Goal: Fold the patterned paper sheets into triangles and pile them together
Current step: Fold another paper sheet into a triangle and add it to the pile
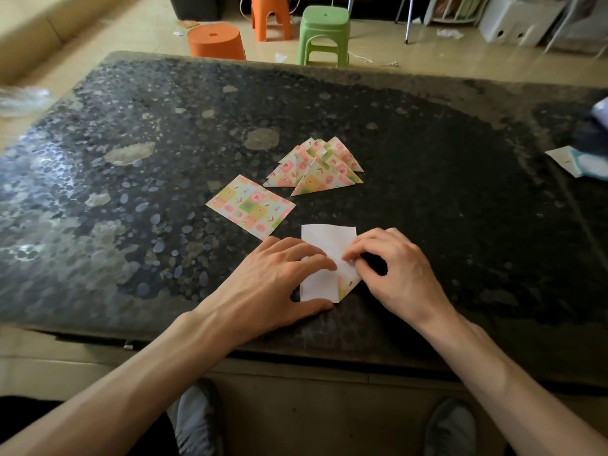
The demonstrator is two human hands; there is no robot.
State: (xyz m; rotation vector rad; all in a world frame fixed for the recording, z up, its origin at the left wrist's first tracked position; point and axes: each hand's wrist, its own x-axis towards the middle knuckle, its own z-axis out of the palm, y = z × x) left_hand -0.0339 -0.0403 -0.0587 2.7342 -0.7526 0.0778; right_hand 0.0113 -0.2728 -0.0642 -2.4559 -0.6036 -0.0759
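Paper sheet (329,242) white side up, under flat left grip (276,281), right grip (398,271) pinching its folded-up corner

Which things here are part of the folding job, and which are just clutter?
In the job:
- pile of folded triangles
- unfolded patterned sheet
- white-side-up sheet, pressed by the left hand and pinched at a corner by the right hand

Lying about:
- green stool and orange stools on the floor
- loose papers at the table's right edge
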